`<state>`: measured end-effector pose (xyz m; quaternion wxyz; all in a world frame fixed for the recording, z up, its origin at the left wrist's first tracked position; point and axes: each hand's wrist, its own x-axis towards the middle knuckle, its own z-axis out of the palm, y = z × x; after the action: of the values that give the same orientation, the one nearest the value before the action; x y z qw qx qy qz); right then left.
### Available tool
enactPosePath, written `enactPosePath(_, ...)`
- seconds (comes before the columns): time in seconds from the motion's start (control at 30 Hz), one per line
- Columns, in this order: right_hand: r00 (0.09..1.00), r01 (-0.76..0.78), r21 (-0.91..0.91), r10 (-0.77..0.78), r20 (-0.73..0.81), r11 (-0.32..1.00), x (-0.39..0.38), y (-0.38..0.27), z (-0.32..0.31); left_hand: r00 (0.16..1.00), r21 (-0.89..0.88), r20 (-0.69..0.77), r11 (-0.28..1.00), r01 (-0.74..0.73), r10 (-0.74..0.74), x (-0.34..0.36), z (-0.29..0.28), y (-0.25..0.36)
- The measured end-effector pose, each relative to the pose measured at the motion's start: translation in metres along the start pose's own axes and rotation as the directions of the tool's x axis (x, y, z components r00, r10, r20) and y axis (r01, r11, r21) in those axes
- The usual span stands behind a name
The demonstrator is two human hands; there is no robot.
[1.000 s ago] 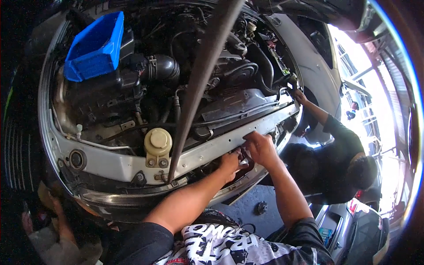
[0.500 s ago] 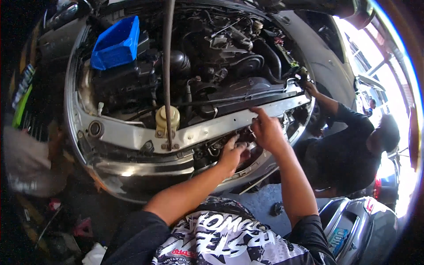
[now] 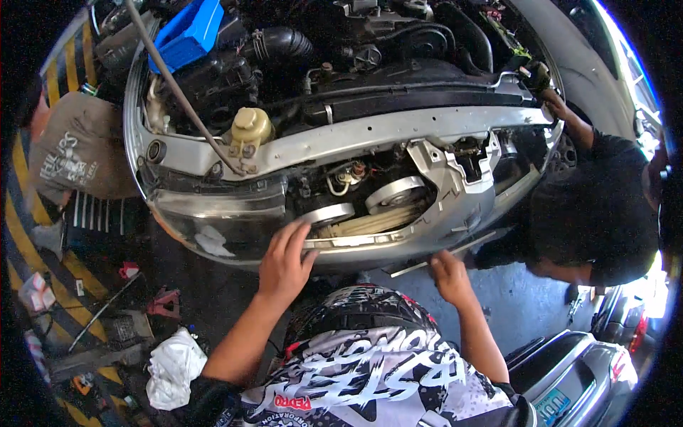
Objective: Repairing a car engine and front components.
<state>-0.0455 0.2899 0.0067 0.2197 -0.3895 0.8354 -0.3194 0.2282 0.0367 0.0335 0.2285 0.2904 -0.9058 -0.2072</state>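
Observation:
My left hand (image 3: 284,265) is open, its fingers stretched toward the front bumper edge (image 3: 356,245) of a grey car, the fingertips at or just above it. Farther right, my right hand (image 3: 453,279) hovers in front of the bumper with loosely bent fingers and nothing visible in it. A thin pale rod (image 3: 409,270) passes behind its fingertips; I see no grip on it. Between and beyond my hands is the car's open nose, with two round silver-rimmed horns (image 3: 395,193) and a grey plastic bracket (image 3: 455,181).
A prop rod (image 3: 178,96) rises by a yellowish reservoir (image 3: 250,127). A blue bin (image 3: 186,35) rests on the engine bay. A dark-clothed co-worker (image 3: 594,206) leans in from the right, one hand (image 3: 558,107) on the car's corner. A white cloth (image 3: 176,368) lies lower left.
Both my hands have drawn back from the nose opening, the left to the bumper edge, the right below it. My right index finger no longer points. The view has shifted, showing more floor.

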Motion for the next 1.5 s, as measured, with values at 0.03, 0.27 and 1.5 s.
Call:
enactPosePath(0.03, 0.996, -0.003, 0.015, 0.001, 0.092, 1.0, -0.005, 0.011, 0.005, 0.998, 0.053, 0.039, 0.998, 0.039, -0.041, 0.009, 0.008, 0.004)
enactPosePath(0.27, 0.965, 0.02, 0.033, -0.028, 0.261, 0.999, -0.022, 0.052, 0.022, 0.981, 0.288, 0.176, 0.957, 0.033, -0.087, 0.054, 0.035, 0.008)
enactPosePath(1.5, 0.551, -0.809, -0.122, 0.814, 0.181, 0.575, -0.353, 0.227, 0.179, 0.807, -0.006, 0.556, 0.972, -0.234, 0.198, -0.021, 0.007, 0.056)
